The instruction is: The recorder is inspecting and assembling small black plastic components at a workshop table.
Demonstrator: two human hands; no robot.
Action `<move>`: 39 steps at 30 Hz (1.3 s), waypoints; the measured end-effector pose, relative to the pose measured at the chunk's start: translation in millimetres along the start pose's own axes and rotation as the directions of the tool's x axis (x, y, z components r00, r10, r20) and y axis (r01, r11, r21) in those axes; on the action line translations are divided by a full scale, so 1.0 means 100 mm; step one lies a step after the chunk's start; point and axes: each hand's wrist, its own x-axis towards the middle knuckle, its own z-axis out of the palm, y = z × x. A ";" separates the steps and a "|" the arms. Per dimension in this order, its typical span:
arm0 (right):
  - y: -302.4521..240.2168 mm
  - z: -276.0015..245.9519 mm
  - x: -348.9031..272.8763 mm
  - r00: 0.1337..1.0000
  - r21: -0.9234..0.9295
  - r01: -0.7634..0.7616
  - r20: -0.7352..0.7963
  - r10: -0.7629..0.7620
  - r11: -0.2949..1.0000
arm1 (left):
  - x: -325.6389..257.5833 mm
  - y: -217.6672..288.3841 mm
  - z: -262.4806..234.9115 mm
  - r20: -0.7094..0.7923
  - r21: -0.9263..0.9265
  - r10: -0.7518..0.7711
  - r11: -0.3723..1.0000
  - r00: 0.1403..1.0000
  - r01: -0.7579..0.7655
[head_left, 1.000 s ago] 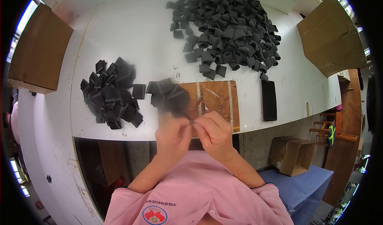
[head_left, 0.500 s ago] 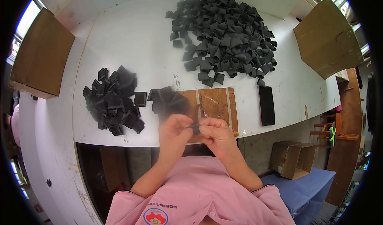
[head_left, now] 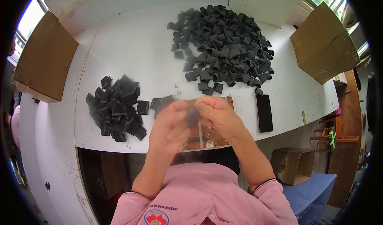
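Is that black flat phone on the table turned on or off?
It looks off. The flat black rectangular phone lies on the white table with a fully dark screen, no glow showing, right of the hands.

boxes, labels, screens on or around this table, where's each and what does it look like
Cardboard box: table's left edge, brown, plain.
Cardboard box: table's right corner, brown, plain.
Open carton: below the table, right, brown.
Phone: flat near the front edge, black rectangle, screen dark.
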 end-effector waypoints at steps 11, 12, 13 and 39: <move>0.01 0.11 -0.19 0.739 -0.808 0.319 -0.115 -0.663 0.496 | 0.05 -0.05 0.10 0.468 0.859 0.598 -0.134 0.650 -0.494; 0.01 0.10 -0.24 0.731 -0.842 0.337 -0.048 -0.681 0.421 | 0.06 -0.01 0.13 0.626 0.775 0.500 -0.315 0.599 -0.547; 0.03 0.11 -0.26 0.729 -0.844 0.333 -0.052 -0.682 0.421 | 0.07 0.02 0.16 0.756 0.653 0.370 -0.475 0.539 -0.590; 0.02 0.19 -0.11 0.738 -0.763 0.410 -0.044 -0.673 0.499 | -0.06 -0.09 0.07 0.243 0.703 0.627 0.412 0.740 -0.580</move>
